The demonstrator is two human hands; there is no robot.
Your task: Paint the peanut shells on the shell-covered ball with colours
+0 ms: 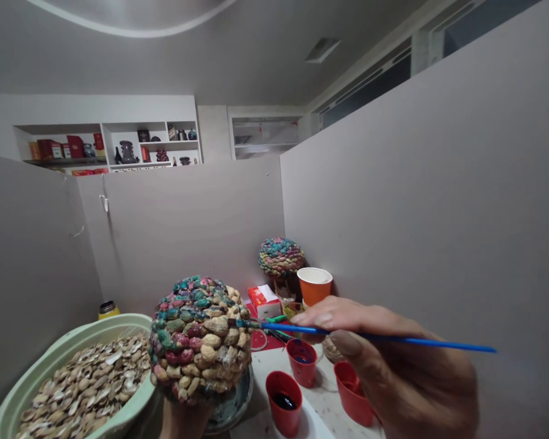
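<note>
A rounded dome covered in whole peanuts (201, 341) stands in front of me, its left and top painted teal, green, pink and red, its right side mostly bare shell. My left hand (183, 419) holds it from underneath; the fingers are hidden behind it. In my right hand (393, 360), thumb and fingers pinch a blue paintbrush (297, 328). The bristles meet a bare peanut on the dome's right side. Below the brush are red cups of dark paint, one in front (284, 402), another behind (302, 363), and a third red cup (353, 393) beside my right hand.
At left sits a pale green basin (135, 320) of empty peanut shells. A similar painted peanut dome (281, 256), an orange paper cup (315, 285) and a red-and-white box (264, 300) stand farther back. Grey partitions (421, 201) enclose the table. A bowl (233, 402) is partly hidden behind the dome.
</note>
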